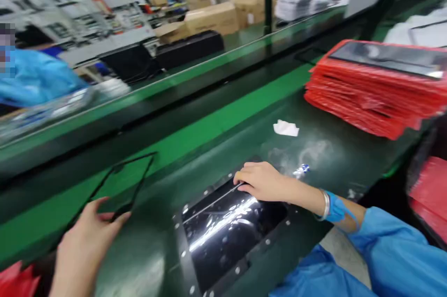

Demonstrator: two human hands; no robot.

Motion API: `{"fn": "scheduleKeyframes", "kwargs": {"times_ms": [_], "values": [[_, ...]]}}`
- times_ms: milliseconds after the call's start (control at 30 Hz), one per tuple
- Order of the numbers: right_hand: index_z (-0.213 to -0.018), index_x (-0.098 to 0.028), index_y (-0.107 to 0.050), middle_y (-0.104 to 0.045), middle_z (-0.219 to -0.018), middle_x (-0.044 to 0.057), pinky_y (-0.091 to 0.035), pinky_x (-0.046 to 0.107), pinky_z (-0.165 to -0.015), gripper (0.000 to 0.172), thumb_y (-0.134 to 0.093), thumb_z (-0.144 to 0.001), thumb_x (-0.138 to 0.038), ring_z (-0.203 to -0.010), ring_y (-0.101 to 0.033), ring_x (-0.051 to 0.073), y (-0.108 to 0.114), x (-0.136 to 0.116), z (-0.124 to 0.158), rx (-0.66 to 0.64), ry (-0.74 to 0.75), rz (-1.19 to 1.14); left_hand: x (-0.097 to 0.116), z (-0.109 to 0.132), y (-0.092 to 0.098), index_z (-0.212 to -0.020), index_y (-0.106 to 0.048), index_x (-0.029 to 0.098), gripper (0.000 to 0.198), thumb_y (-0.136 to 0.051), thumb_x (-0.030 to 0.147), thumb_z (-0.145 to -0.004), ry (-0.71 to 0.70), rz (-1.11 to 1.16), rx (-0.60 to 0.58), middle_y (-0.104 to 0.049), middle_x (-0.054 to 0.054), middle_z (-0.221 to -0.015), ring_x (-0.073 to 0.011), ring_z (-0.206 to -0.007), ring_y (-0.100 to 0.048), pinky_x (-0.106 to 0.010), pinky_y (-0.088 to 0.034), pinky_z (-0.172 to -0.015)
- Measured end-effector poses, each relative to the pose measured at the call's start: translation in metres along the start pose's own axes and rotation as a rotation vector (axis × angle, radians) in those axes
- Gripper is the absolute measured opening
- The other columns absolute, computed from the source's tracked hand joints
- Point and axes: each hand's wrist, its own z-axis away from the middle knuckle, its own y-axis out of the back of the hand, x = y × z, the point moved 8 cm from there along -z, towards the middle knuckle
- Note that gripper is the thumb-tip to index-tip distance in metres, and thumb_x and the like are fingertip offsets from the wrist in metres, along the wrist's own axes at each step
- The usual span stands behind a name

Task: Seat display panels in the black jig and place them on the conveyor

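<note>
My left hand (87, 241) is at the lower left, thumb and fingers closed around the near part of a thin black rectangular frame (138, 185). That frame reaches over the green stripe of the bench. My right hand (263, 181) has its fingers bent over the far edge of a glossy black panel (226, 227), pinching near its upper corner. The panel lies in a dark fixture (186, 259) dotted with several small round studs, and bright light reflects off it. The fingertips of the right hand are partly hidden.
A stack of red sheets (366, 97) with a dark panel (387, 57) on top stands at right. White paper scrap (286, 128) and a crumpled foil piece (301, 171) lie on the green bench (335, 148). Co-workers in blue sleeves (38, 76) sit beyond the raised ledge.
</note>
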Motion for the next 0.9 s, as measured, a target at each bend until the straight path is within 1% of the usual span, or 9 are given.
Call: {"fn": "scheduleKeyframes", "kwargs": {"times_ms": [100,167,233,367,467,567,733,833,900], "values": [[-0.11,-0.018,-0.067,-0.072,-0.105,0.007,-0.046,0.03,-0.08,0.018,-0.061,-0.094,-0.023,-0.105,-0.061,0.021,-0.022,-0.044,-0.018,-0.149,0.171,0.084,-0.045,0.042,-0.018,-0.131,-0.048,0.015,0.052,-0.06,0.032,-0.084,0.139,0.049,-0.138,-0.071,-0.005,-0.101,-0.0303,-0.096,-0.068,-0.041,-0.052,-0.087],[-0.111,-0.018,-0.066,-0.07,-0.108,0.008,-0.046,0.03,-0.08,0.02,-0.061,-0.094,-0.027,-0.109,-0.058,0.022,-0.035,-0.065,-0.032,-0.201,0.179,0.17,-0.056,0.068,-0.028,-0.129,-0.05,0.015,0.053,-0.054,0.038,-0.081,0.113,0.101,-0.112,-0.072,-0.01,-0.104,-0.034,-0.1,-0.067,-0.044,-0.052,-0.087],[-0.109,-0.015,-0.068,-0.069,-0.11,0.013,-0.047,0.031,-0.078,0.021,-0.06,-0.094,-0.029,-0.11,-0.057,0.025,-0.044,-0.073,-0.045,-0.224,0.099,0.254,-0.061,0.089,-0.039,-0.127,-0.053,0.012,0.057,-0.049,0.041,-0.078,0.066,0.127,-0.073,-0.072,-0.016,-0.105,-0.0374,-0.102,-0.067,-0.048,-0.051,-0.088],[-0.106,-0.006,-0.068,-0.067,-0.11,0.024,-0.048,0.035,-0.077,0.032,-0.06,-0.094,-0.034,-0.108,-0.059,0.031,-0.052,-0.065,-0.062,-0.247,-0.056,0.364,-0.056,0.116,-0.05,-0.135,-0.05,0.004,0.072,-0.037,0.051,-0.082,-0.058,0.141,0.062,-0.064,-0.025,-0.123,-0.0408,-0.118,-0.059,-0.056,-0.039,-0.105],[-0.109,-0.009,-0.068,-0.068,-0.113,0.021,-0.047,0.034,-0.083,0.039,-0.06,-0.094,-0.043,-0.113,-0.058,0.03,-0.052,-0.056,-0.067,-0.282,-0.065,0.383,-0.054,0.131,-0.047,-0.14,-0.046,0.004,0.076,-0.033,0.057,-0.087,-0.062,0.262,0.2,-0.055,-0.027,-0.136,-0.0413,-0.13,-0.049,-0.059,-0.033,-0.111],[-0.102,-0.015,-0.07,-0.073,-0.104,0.014,-0.046,0.031,-0.08,0.041,-0.057,-0.093,-0.052,-0.107,-0.063,0.028,-0.048,-0.049,-0.071,-0.333,-0.074,0.363,-0.05,0.153,-0.042,-0.143,-0.044,0.014,0.071,-0.046,0.058,-0.088,-0.078,0.511,0.31,-0.051,-0.02,-0.143,-0.036,-0.135,-0.046,-0.053,-0.034,-0.114],[-0.089,-0.019,-0.069,-0.073,-0.096,0.009,-0.043,0.029,-0.074,0.034,-0.064,-0.088,-0.053,-0.096,-0.067,0.025,-0.048,-0.052,-0.075,-0.382,-0.088,0.305,-0.036,0.195,-0.058,-0.14,-0.047,0.024,0.054,-0.055,0.045,-0.091,-0.047,0.836,0.336,-0.051,-0.011,-0.146,-0.0291,-0.137,-0.046,-0.045,-0.037,-0.115],[-0.078,-0.017,-0.064,-0.072,-0.096,0.013,-0.041,0.031,-0.077,0.03,-0.07,-0.085,-0.045,-0.101,-0.064,0.028,-0.051,-0.055,-0.077,-0.366,-0.073,0.261,-0.021,0.215,-0.078,-0.14,-0.047,0.027,0.047,-0.052,0.037,-0.094,-0.069,0.922,0.311,-0.049,-0.009,-0.148,-0.0279,-0.139,-0.043,-0.046,-0.039,-0.114],[-0.073,-0.017,-0.06,-0.07,-0.09,0.011,-0.04,0.03,-0.074,0.029,-0.072,-0.083,-0.042,-0.096,-0.063,0.026,-0.052,-0.055,-0.078,-0.358,-0.058,0.192,-0.014,0.227,-0.086,-0.142,-0.044,0.028,0.046,-0.049,0.032,-0.096,-0.099,0.948,0.323,-0.046,-0.008,-0.151,-0.0272,-0.141,-0.04,-0.047,-0.039,-0.115]]}}
